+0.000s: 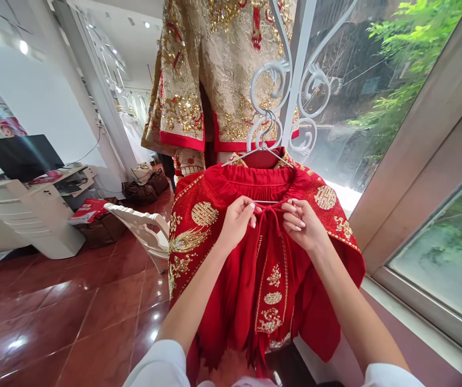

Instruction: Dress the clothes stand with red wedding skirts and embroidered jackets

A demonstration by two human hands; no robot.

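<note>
A red garment with gold embroidery [231, 258] hangs on a metal hanger [263, 152] hooked onto a white scrolled stand [283, 80]. My left hand [236, 219] and my right hand [302, 221] meet at its waist. Each pinches an end of the red tie cord [269, 214] at the centre front, fingers closed. Both forearms reach up from the bottom of the view, in white sleeves.
A gold and red embroidered robe [206, 70] hangs behind the stand. A white chair [146, 228] stands to the left on the glossy red tile floor [53, 322]. A white desk with a dark monitor [21, 156] is further left. A large window [376, 86] fills the right.
</note>
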